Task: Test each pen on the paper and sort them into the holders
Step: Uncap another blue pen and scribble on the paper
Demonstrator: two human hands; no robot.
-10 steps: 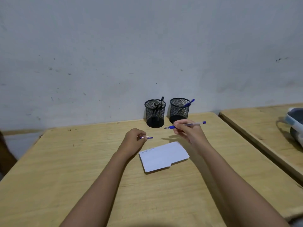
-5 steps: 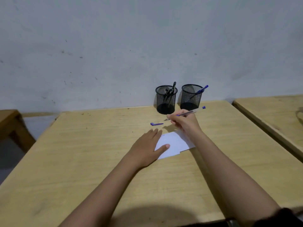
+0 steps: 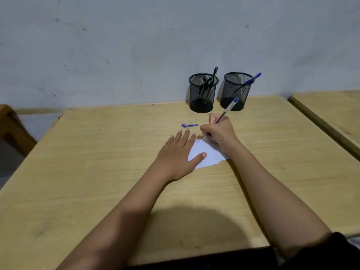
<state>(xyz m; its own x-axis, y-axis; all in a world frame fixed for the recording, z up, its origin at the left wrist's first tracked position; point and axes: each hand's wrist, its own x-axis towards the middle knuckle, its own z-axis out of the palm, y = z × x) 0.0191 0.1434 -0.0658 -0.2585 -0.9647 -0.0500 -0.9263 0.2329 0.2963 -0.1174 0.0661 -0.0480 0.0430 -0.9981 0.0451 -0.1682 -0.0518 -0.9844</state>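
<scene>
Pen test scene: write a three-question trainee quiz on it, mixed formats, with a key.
1. True or false: the left hand lies flat on the paper.
2. Where is the pen cap?
A. On the pen
B. On the table, beyond the left hand
C. In a holder
3. Fill in: the right hand holds the pen with its tip at the paper's ____ edge.

Key:
1. True.
2. B.
3. Far. Faint blue marks show there.
</scene>
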